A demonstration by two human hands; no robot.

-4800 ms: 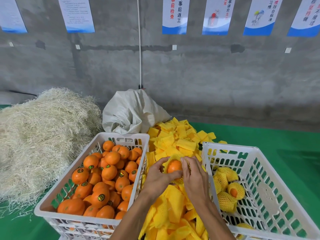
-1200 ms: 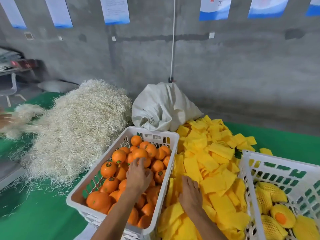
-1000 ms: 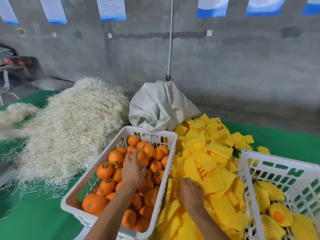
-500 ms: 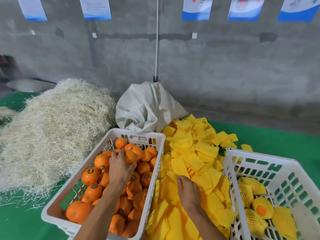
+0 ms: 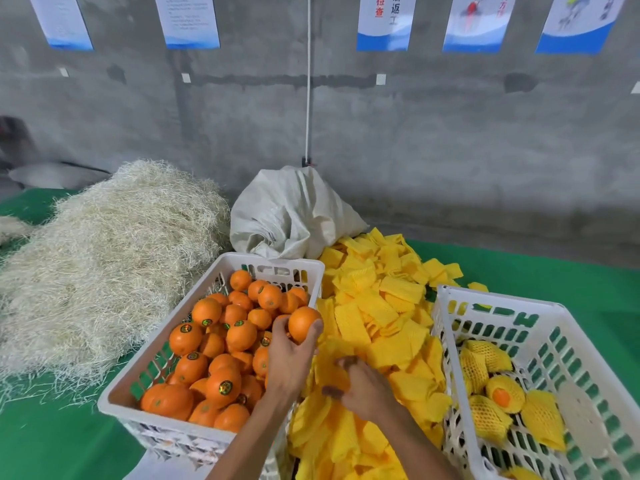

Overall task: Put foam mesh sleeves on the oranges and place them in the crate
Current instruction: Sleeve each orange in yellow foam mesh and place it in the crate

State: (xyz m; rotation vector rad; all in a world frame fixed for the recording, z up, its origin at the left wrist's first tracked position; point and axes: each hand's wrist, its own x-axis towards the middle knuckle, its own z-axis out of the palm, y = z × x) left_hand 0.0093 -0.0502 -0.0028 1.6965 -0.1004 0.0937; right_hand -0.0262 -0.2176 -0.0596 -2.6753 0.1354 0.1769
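Your left hand (image 5: 289, 358) has its grip closed around one bare orange (image 5: 303, 323), held above the right rim of the left crate (image 5: 266, 263), which is full of loose oranges (image 5: 221, 341). Your right hand (image 5: 363, 386) pinches a yellow foam mesh sleeve (image 5: 330, 374) on the sleeve pile (image 5: 374, 306) between the two crates. The right crate (image 5: 498, 299) holds several sleeved oranges (image 5: 500, 394). A white sack (image 5: 291, 213) and a straw heap (image 5: 104, 258) lie behind the crates.
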